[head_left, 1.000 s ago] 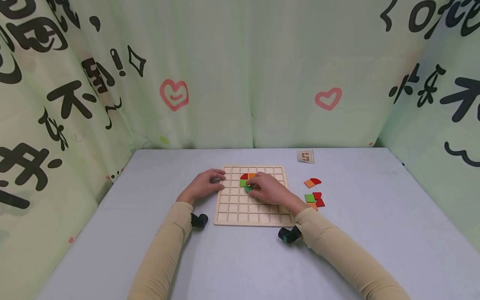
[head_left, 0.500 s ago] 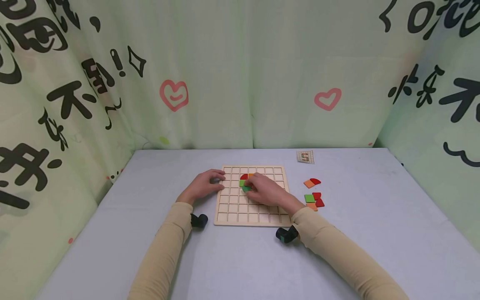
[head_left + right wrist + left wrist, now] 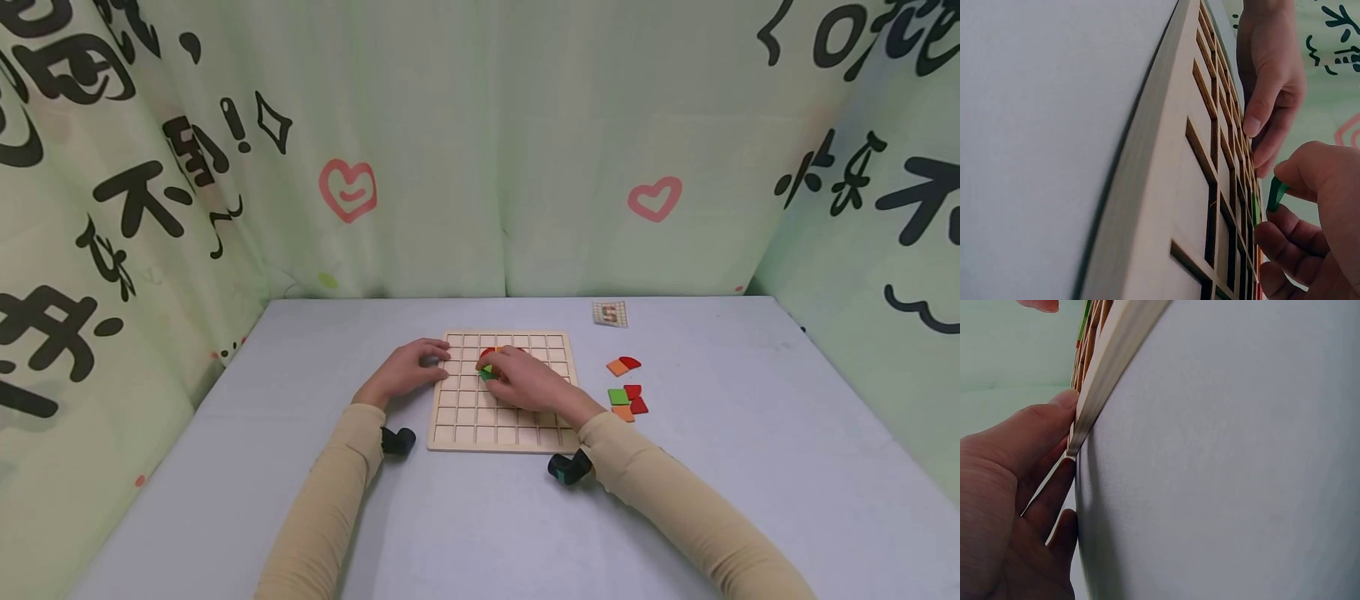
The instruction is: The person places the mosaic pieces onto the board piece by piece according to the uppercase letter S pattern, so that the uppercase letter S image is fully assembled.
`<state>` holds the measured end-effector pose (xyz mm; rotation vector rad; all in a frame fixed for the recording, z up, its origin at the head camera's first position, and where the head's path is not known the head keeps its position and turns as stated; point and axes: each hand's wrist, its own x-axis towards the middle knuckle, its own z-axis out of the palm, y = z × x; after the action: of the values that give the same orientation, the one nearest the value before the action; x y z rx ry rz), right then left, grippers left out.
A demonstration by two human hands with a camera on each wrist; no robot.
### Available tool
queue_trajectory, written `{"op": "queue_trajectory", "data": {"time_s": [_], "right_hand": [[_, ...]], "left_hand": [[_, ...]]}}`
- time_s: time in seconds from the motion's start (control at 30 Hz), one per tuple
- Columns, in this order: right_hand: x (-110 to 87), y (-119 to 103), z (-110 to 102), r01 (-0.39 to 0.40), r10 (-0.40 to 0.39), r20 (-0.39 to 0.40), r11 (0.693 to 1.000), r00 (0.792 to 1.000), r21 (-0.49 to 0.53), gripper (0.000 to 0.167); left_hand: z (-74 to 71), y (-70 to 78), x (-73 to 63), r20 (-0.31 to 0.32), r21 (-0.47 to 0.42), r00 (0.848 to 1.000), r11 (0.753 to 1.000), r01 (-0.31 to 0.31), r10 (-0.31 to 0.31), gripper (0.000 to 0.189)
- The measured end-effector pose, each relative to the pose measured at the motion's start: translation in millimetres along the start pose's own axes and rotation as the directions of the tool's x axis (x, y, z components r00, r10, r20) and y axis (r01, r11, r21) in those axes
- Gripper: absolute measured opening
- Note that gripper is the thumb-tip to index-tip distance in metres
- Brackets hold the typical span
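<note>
A square wooden grid board (image 3: 454, 421) lies on the table. My left hand (image 3: 407, 367) rests at its left edge, the thumb on the frame and the fingers loosely extended along the side. Over the board's upper middle, my right hand (image 3: 536, 381) pinches a small dark green piece (image 3: 1277, 194) between thumb and fingertips, tilted and close over the grid. Under those fingers, red, orange and light green pieces sit in the grid, partly hidden by the hand; a light green piece (image 3: 1256, 207) shows at the fingertips in the right wrist view.
Right of the board lie an orange square (image 3: 617, 367) with a red piece (image 3: 631, 362), and nearer, a green square (image 3: 618, 397), two red pieces (image 3: 638, 406) and another orange piece (image 3: 623, 413). A printed card (image 3: 610, 314) lies at the back. Patterned curtains (image 3: 495, 150) surround the table.
My right hand has shifted slightly left with the dark green piece, covering more of the pieces in the grid. My left hand has stayed at the board's edge.
</note>
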<state>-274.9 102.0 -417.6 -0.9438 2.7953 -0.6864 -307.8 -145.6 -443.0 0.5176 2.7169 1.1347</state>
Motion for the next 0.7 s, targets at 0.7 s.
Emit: {"op": "queue_trajectory", "data": {"time_s": [0.7], "right_hand": [[5.4,2.7,2.8,0.012,-0.013,-0.016,0.995,1.0,-0.099,0.017]], "left_hand": [[1.4,1.8,-0.3,0.003,-0.002,0.999,0.999,0.05,-0.05,0.033]]}}
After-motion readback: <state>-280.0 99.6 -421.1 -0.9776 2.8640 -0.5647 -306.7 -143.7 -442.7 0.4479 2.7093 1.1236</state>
